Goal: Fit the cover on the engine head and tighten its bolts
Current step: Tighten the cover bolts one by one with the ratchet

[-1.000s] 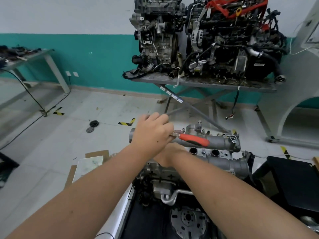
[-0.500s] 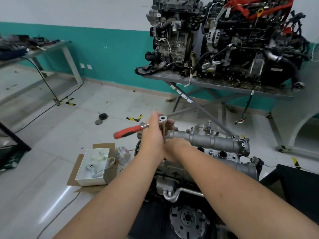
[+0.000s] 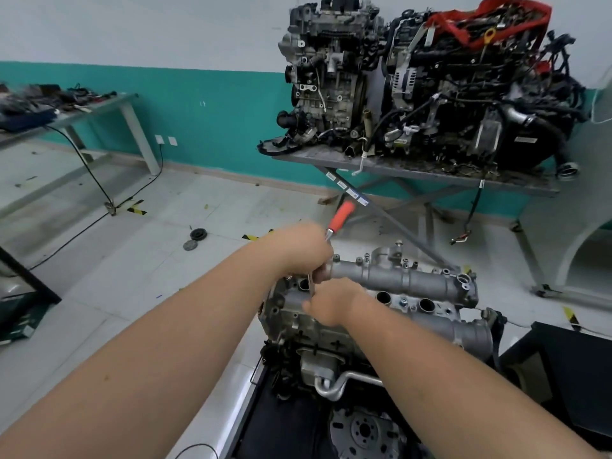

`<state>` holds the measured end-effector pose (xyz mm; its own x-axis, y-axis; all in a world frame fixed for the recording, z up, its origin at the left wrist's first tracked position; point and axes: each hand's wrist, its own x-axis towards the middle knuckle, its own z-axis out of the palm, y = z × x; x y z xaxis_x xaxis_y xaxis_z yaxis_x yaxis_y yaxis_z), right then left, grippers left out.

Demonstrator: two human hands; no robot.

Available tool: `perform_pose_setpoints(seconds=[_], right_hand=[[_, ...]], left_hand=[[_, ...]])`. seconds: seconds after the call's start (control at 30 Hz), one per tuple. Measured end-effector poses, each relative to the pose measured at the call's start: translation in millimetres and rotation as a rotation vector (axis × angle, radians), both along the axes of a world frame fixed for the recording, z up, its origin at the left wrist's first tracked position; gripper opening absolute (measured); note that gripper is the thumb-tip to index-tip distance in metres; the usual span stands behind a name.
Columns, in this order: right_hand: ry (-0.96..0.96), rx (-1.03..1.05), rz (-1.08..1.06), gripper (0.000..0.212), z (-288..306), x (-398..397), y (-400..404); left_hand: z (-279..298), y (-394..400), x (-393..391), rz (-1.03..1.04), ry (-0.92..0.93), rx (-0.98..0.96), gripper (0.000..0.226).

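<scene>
Swinging round from pointing left half a second ago, the ratchet's red handle is now pointing up and away. I am seeing the cover already sitting on the engine head, centre frame. My left hand is gripping the ratchet near its head, and my right hand is pinching the extension just below, both close together. Tightening is under way; several bolts along the cover are probably remaining.

cover: I see matt grey cast metal, slightly grainy
ratchet: I see a glossy red plastic grip on a bright metal shank
floor: pale smooth tiles with a soft sheen
wall: matt teal paint
</scene>
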<state>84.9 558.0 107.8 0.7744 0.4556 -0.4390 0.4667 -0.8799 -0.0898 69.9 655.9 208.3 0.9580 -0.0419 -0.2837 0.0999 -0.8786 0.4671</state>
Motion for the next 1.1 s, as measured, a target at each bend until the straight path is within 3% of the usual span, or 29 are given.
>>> perform_pose_setpoints(seconds=[0.1, 0.17, 0.23, 0.3, 0.33, 0.43, 0.53, 0.6, 0.73, 0.83, 1.0, 1.1], right_hand=[[-0.017, -0.014, 0.025, 0.043, 1, 1, 0], [-0.029, -0.020, 0.053, 0.045, 5, 2, 1], [-0.070, -0.004, 0.063, 0.046, 6, 2, 2], [-0.115, 0.071, 0.048, 0.040, 5, -2, 4], [-0.096, 0.155, 0.009, 0.039, 3, -4, 4], [0.110, 0.417, -0.165, 0.041, 1, -5, 0], [0.138, 0.153, -0.119, 0.041, 11, 2, -4], [0.142, 0.067, -0.025, 0.041, 14, 5, -2], [0.082, -0.025, -0.002, 0.035, 7, 1, 0], [0.041, 0.024, -0.050, 0.035, 3, -1, 2], [0.045, 0.043, -0.104, 0.052, 3, -2, -2], [0.053, 0.049, -0.053, 0.051, 5, -4, -5]], left_hand=[[-10, -7, 0, -0.160, -0.293, 0.484, 0.011], [-24, -5, -5, -0.190, -0.569, 0.622, 0.014], [-41, 0, -9, -0.216, -0.872, 0.572, 0.031], [-55, 3, -12, -0.151, -1.111, 0.358, 0.046], [-62, 3, -14, -0.087, -1.146, 0.232, 0.054], [-81, -10, -24, 0.112, -0.971, -0.196, 0.051], [-80, -40, -33, 0.383, -0.774, -0.938, 0.029], [-76, -49, -33, 0.568, -0.729, -1.121, 0.030], [-68, -31, -23, 0.756, -0.359, -1.497, 0.036], [-56, -18, -17, 0.740, -0.230, -1.411, 0.024], [-30, -3, -15, 0.363, 0.025, -1.012, 0.021], [-14, -2, -10, 0.172, 0.104, -0.657, 0.017]])
